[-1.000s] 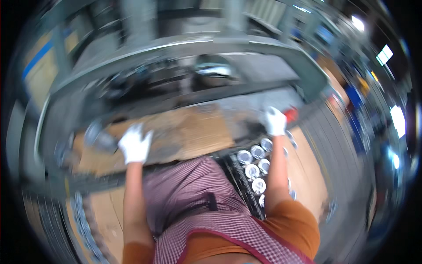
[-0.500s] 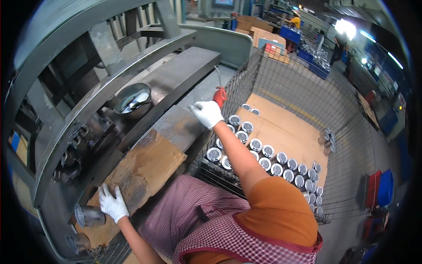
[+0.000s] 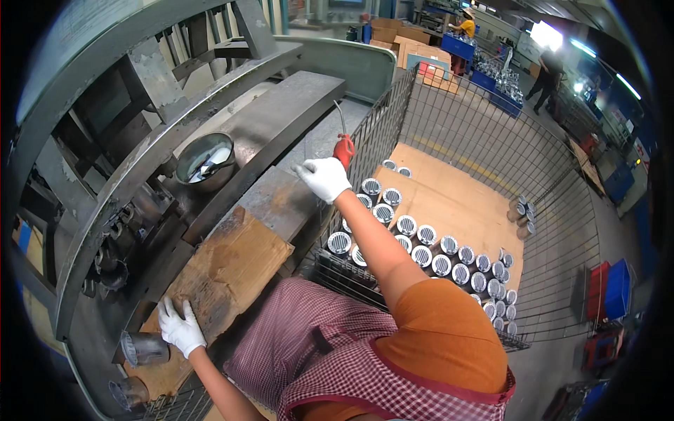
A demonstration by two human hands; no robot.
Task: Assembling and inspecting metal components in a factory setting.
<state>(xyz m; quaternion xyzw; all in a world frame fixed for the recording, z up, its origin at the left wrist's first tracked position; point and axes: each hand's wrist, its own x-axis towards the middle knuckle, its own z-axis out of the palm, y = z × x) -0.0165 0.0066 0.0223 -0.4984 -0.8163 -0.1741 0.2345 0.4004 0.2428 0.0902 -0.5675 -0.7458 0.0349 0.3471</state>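
Observation:
My left hand (image 3: 180, 328), in a white glove, rests with fingers spread on a stained cardboard sheet (image 3: 246, 270). Beside it a grey metal cup (image 3: 145, 348) lies on its side, and a second metal cup (image 3: 128, 393) is nearer the lower edge. My right hand (image 3: 326, 179), also gloved, hovers over the grey machine ledge (image 3: 270, 203) with its fingers pinched together. A faint thin line rises by its fingertips; what they hold is too small to make out. Just behind that hand stands a red oil can (image 3: 342, 150) with a thin bent spout.
To the right, a wire cage (image 3: 463, 123) holds many silver-topped metal cylinders (image 3: 441, 265) on cardboard. A dark pot (image 3: 188, 167) of whitish liquid sits in the machine frame (image 3: 151, 151). Red and blue bins (image 3: 618, 289) stand far right; people are in the background.
The view has shifted slightly. My right hand sits a little lower and left against the red oil can, showing more of the can. My left hand stays on the cardboard.

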